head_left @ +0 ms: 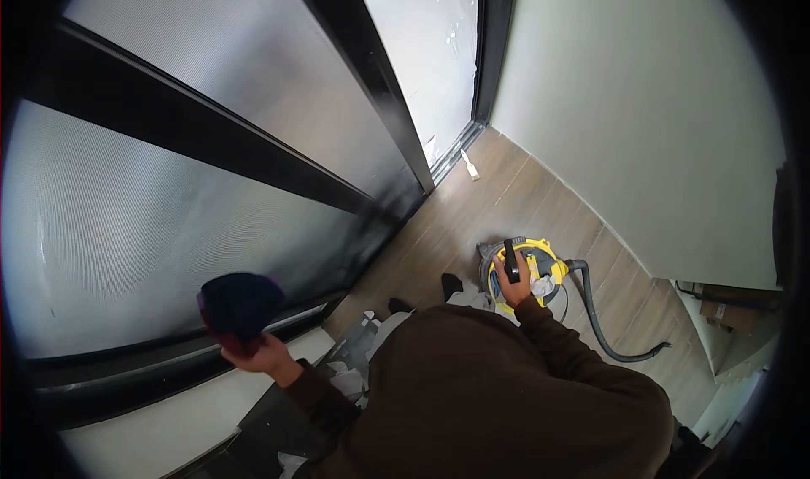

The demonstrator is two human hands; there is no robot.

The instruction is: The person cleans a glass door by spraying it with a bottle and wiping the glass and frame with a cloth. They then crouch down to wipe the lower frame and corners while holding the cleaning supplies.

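Observation:
On the left, my left hand [263, 357] is closed around a soft dark blue and maroon cloth [240, 303], bunched into a rounded shape in front of the glass panel. My right hand [515, 286] has its fingers wrapped round a narrow black object [510, 258]; I cannot make out whether it is separate from the machine below. Directly beneath that hand stands a yellow and black canister vacuum cleaner [552, 270] on the wooden floor. Its grey hose [588, 310] curves away to the right, with the end lying on the floor.
Black-framed frosted glass panels [253, 65] rise along the left. A paintbrush [470, 167] lies by the door track [447, 162]. A plain wall [624, 108] bounds the right, near a shelf with a cardboard box [727, 314]. Crumpled white material [346, 382] lies beside my legs.

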